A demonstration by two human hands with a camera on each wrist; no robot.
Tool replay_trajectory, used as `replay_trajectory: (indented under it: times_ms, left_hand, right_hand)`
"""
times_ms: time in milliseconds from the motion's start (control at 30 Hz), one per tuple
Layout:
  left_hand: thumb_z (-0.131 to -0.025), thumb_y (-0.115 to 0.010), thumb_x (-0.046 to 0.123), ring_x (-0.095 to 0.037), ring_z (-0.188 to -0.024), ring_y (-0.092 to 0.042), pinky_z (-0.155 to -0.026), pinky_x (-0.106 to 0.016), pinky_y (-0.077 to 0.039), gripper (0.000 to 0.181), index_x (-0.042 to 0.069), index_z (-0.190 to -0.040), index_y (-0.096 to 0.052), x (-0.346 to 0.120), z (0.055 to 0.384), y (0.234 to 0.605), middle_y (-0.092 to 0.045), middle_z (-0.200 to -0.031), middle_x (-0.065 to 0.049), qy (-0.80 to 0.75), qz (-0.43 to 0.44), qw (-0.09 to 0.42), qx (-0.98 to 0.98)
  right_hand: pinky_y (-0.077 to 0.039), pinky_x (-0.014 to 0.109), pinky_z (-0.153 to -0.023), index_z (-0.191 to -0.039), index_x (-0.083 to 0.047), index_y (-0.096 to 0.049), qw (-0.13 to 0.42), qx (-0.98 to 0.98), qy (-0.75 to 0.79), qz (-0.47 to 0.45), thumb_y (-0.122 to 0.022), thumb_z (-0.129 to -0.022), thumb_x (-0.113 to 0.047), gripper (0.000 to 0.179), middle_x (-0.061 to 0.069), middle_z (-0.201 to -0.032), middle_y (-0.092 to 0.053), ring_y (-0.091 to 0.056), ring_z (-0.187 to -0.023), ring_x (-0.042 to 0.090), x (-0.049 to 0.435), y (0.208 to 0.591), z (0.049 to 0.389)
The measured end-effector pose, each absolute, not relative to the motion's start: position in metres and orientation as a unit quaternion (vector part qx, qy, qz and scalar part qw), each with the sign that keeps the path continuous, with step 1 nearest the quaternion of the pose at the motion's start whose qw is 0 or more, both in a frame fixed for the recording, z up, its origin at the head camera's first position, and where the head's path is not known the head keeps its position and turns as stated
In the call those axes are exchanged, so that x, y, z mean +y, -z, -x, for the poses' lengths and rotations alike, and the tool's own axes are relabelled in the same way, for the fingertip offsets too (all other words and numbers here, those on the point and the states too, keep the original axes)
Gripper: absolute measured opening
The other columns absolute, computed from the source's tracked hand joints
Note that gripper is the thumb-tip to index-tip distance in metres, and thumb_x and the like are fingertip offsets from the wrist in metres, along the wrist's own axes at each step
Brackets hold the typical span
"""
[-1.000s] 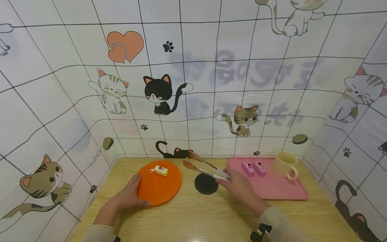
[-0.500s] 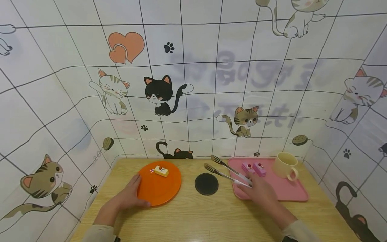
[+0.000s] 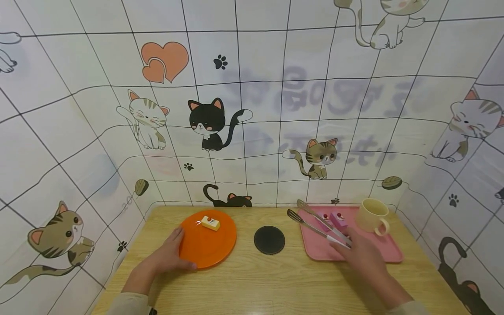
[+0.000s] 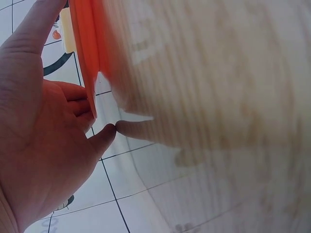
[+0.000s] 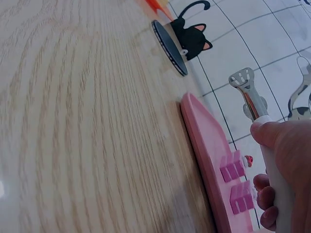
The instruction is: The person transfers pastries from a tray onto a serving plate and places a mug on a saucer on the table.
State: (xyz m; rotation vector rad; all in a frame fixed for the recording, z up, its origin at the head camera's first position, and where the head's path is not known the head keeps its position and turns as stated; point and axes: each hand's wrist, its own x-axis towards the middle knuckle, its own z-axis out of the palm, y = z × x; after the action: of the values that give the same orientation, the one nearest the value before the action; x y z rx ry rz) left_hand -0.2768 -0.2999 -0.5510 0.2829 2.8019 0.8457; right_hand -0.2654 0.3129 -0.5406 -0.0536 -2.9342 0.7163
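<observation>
White walls (image 3: 256,57) with drawn cats (image 3: 206,114) surround the wooden table (image 3: 244,284), where my left hand (image 3: 167,254), its fingers spread, touches the orange plate (image 3: 208,251) bearing one yellow cake (image 3: 210,223). My right hand (image 3: 365,258) grips the tongs (image 3: 316,229), their ends apart, partly over the pink tray (image 3: 387,246) with two purple cakes (image 3: 338,219).
</observation>
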Motion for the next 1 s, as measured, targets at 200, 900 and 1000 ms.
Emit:
replay_trajectory:
  times_ms: [200, 900, 1000]
  left_hand:
    - [-0.074, -0.101, 0.051, -0.058, -0.164, -0.015, -0.129, -0.071, -0.026, 0.141, -0.015, -0.168, -0.020, -0.299, 0.276, 0.551, -0.013, -0.178, -0.036, -0.285, -0.095, 0.099, 0.949]
    - [-0.075, -0.101, 0.052, -0.057, -0.164, -0.014, -0.129, -0.071, -0.023, 0.141, -0.016, -0.168, -0.019, -0.300, 0.277, 0.553, -0.012, -0.178, -0.037, -0.288, -0.103, 0.097, 0.947]
    - [-0.075, -0.101, 0.053, -0.057, -0.164, -0.014, -0.130, -0.071, -0.023, 0.142, -0.015, -0.169, -0.019, -0.301, 0.277, 0.553, -0.012, -0.178, -0.036, -0.289, -0.102, 0.098, 0.947]
  right_hand:
    - [-0.041, 0.036, -0.062, -0.119, -0.010, -0.064, 0.062, -0.970, -0.232, 0.035, -0.073, -0.098, -0.072, 0.066, 0.002, -0.088, -0.065, -0.055, -0.076, 0.024, 0.334, 0.539, 0.263]
    - [-0.049, 0.044, -0.064, -0.119, -0.005, -0.067, 0.042, -0.971, -0.225, 0.074, -0.072, -0.097, -0.073, 0.072, 0.010, -0.100, -0.072, -0.062, -0.084, 0.029, 0.368, 0.540, 0.255]
    - [-0.044, 0.040, -0.061, -0.116, -0.006, -0.066, 0.042, -0.969, -0.230, 0.076, -0.071, -0.097, -0.075, 0.072, 0.008, -0.094, -0.070, -0.059, -0.080, 0.027, 0.370, 0.543, 0.254]
